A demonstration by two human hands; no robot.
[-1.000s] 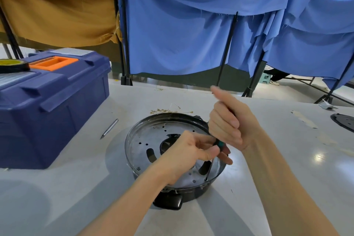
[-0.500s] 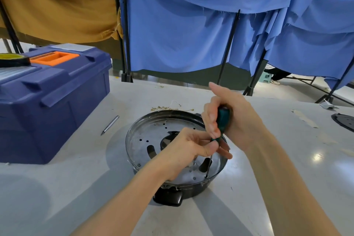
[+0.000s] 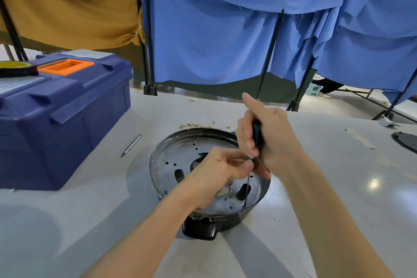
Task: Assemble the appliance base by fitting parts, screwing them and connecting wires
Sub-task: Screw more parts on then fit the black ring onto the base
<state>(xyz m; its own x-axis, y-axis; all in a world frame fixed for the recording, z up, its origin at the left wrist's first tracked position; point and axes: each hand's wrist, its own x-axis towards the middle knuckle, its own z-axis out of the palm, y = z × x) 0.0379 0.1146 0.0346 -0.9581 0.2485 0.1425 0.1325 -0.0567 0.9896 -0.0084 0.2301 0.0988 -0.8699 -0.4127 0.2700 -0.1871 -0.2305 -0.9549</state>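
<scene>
Gripping the screwdriver (image 3: 257,136) by its green and black handle, the right hand (image 3: 270,142) stands above the appliance base (image 3: 228,221). Its fingers are wrapped closely round the handle and the thumb points upward. The tool is almost upright. Its thin shaft goes down to a small hole in the metal plate (image 3: 173,160), close to the near right edge of the base, and the tip sits at that hole.

The left hand (image 3: 216,176) comes in low over the plate. Its fingers are curled, and the thumb with the forefinger pinches the shaft just under the handle. I cannot tell what the other fingers do below the palm.

The base is a round, dark, shallow bowl, and it rests on the pale table (image 3: 327,198) in front of the person. The shiny plate inside it has many round holes and some longer slots. A black block (image 3: 199,230) sticks out from the near side of the base.

To the left on the table stands a dark blue toolbox (image 3: 67,124) with an orange tray in the lid, and a roll of tape (image 3: 15,69) lies on top of it. Between the toolbox and the base lies a thin metal pen (image 3: 131,145). Behind the table hang a blue cloth (image 3: 225,40) and a mustard cloth (image 3: 67,7).
</scene>
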